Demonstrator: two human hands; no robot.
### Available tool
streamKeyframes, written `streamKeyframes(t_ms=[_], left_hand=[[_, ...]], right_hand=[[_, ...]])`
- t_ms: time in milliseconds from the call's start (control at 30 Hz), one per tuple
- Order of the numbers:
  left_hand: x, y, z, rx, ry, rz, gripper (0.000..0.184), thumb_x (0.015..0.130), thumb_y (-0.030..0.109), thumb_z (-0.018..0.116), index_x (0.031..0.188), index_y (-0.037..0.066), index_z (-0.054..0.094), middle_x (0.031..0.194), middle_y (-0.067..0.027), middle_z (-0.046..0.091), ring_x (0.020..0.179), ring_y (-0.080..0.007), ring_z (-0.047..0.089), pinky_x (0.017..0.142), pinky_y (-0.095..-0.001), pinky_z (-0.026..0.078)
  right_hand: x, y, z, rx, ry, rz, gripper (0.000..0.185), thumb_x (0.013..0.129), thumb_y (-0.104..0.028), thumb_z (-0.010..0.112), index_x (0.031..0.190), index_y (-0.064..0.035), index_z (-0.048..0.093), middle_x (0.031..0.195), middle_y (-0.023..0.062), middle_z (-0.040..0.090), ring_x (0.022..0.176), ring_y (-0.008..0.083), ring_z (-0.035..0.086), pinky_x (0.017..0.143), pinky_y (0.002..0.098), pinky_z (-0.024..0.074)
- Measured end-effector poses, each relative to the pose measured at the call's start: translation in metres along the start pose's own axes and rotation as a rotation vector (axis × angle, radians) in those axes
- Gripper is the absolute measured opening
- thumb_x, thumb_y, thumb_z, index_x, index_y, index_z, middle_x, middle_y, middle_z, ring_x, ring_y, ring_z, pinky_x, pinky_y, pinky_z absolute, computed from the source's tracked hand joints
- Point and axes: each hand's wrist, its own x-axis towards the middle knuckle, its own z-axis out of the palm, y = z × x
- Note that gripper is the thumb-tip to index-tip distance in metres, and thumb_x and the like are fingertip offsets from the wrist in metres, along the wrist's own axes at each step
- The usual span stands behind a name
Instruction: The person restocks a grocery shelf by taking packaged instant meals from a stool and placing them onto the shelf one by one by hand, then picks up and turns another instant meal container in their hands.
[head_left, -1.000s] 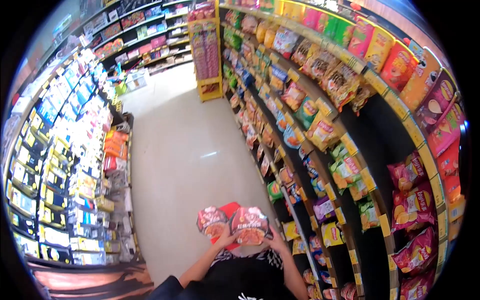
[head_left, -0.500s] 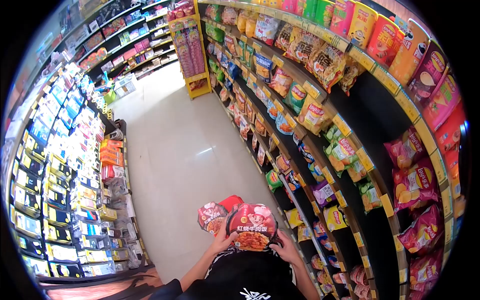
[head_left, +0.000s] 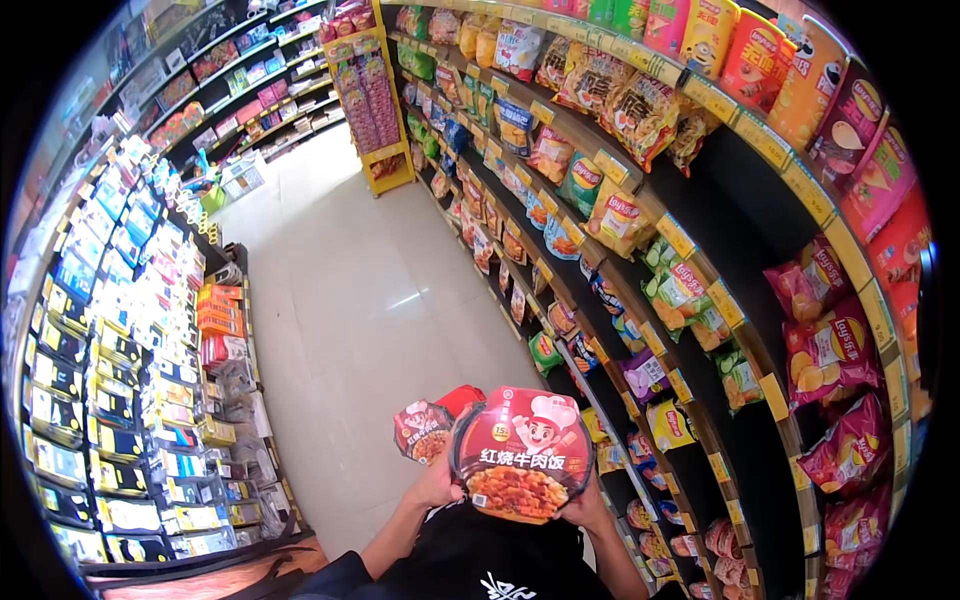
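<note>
Relative to one second earlier, we see the near red food tub (head_left: 522, 455) closer to us, its printed face more fully displayed; the far yellow stand (head_left: 370, 110) appears farther left.

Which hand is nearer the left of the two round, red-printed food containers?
Left. The left hand is just below that container in view; contact unclear. The right hand is farther off, at the lower right of the other container.

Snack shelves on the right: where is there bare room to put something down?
Bare dark shelf shows between the brown-yellow snack bags and the red chip bags, and below the green chip bags in the picture. The canister row above is crowded.
</note>
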Motion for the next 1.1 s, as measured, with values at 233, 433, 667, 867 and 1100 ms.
streamKeyframes(t_ms=[233, 433, 667, 867, 1100], left_hand=[[-0.019, -0.02, 0.004, -0.162, -0.065, -0.134, 0.138, 0.051, 0.062, 0.081, 0.148, 0.008, -0.002, 0.149, -0.0112, 0.021, 0.134, -0.0225, 0.031, 0.109, -0.0419, 0.032], [-0.021, -0.045, -0.003, -0.216, -0.089, -0.144, 0.133, 0.056, 0.061, 0.078, 0.148, 0.008, -0.002, 0.145, -0.0093, 0.028, 0.129, -0.021, 0.037, 0.106, -0.0411, 0.035], [-0.019, -0.062, -0.005, -0.157, -0.08, -0.216, 0.124, 0.06, 0.067, 0.072, 0.146, 0.005, 0.008, 0.136, -0.0122, 0.039, 0.123, -0.0229, 0.044, 0.103, -0.0399, 0.039], [-0.021, -0.074, 0.003, 0.015, 0.043, -0.083, 0.115, 0.065, 0.072, 0.063, 0.143, 0.002, 0.015, 0.131, -0.0151, 0.046, 0.119, -0.0245, 0.05, 0.1, -0.0388, 0.041], [-0.018, -0.059, 0.01, -0.048, -0.004, -0.188, 0.125, 0.064, 0.073, 0.063, 0.148, 0.004, 0.001, 0.145, -0.0123, 0.027, 0.125, -0.0202, 0.041, 0.103, -0.0376, 0.037]], right_hand=[[-0.057, 0.055, 0.007, 0.335, -0.112, 0.383, 0.139, 0.05, -0.029, 0.094, 0.145, -0.0047, -0.003, 0.145, 0.0114, 0.03, 0.129, 0.0209, 0.036, 0.113, 0.0382, 0.0179], [-0.042, 0.025, 0.024, 0.484, 0.059, 0.22, 0.134, 0.049, -0.027, 0.094, 0.146, -0.007, 0.004, 0.142, 0.0099, 0.032, 0.125, 0.0214, 0.041, 0.104, 0.0395, 0.0363], [-0.05, 0.019, 0.027, 0.284, 0.141, 0.165, 0.154, 0.044, -0.026, 0.096, 0.143, -0.01, -0.021, 0.146, 0.014, 0.026, 0.13, 0.0222, 0.035, 0.108, 0.0392, 0.0321], [-0.043, 0.018, 0.036, 0.223, 0.305, 0.012, 0.134, 0.048, -0.037, 0.093, 0.145, -0.0044, 0.007, 0.139, 0.0133, 0.038, 0.124, 0.0223, 0.042, 0.105, 0.0376, 0.0345], [-0.048, 0.022, 0.025, 0.289, 0.186, 0.189, 0.13, 0.043, -0.032, 0.096, 0.142, -0.0014, 0.016, 0.136, 0.0114, 0.041, 0.121, 0.0203, 0.044, 0.104, 0.0371, 0.0367]])
